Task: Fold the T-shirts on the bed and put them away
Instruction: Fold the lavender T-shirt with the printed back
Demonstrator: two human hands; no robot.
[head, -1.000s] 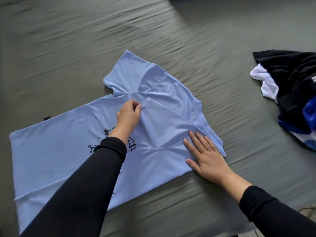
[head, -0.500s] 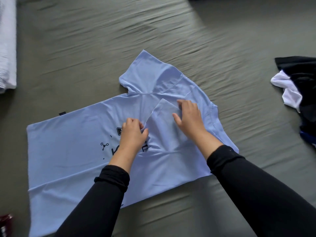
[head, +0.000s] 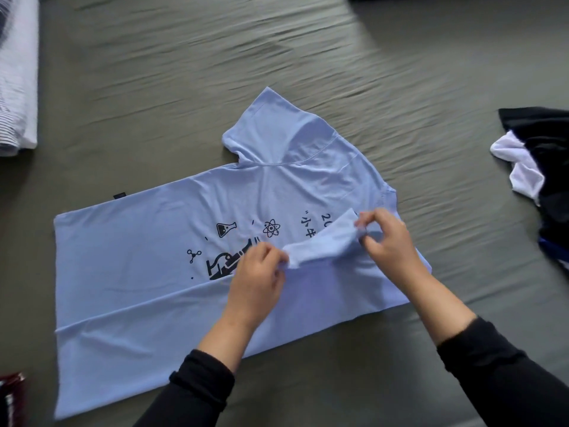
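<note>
Just right of frame centre, the fingers (head: 365,224) of the right hand (head: 388,241) are pinched together on one end of a sleeve (head: 323,243), which is lifted off the shirt beneath. At its other end, slightly lower and to the left, the fingers (head: 277,257) of the left hand (head: 257,282) are clamped on the sleeve's opposite corner, so that the sleeve stretches as a narrow band between the two hands. Both forearms enter from the lower edge of the frame in black cuffs (head: 201,377).

The sleeve belongs to a light blue T-shirt (head: 138,272) lying flat across the middle of the frame on the bed (head: 215,72), hem toward the left, collar toward the right. Its near edge is folded over along a straight crease running left to right. A dark print (head: 234,241) of a flask, an atom and a molecule lies uncovered just left of the hands, partly hidden by the left hand. The far sleeve (head: 271,127) lies spread out toward the upper centre.

At the right edge, well apart from the shirt, sits a heap of clothes (head: 542,167) in black, white and blue. A white striped cloth (head: 17,72) occupies the upper left edge, and a dark red object (head: 10,396), too blurred to identify, the lower left corner.
</note>
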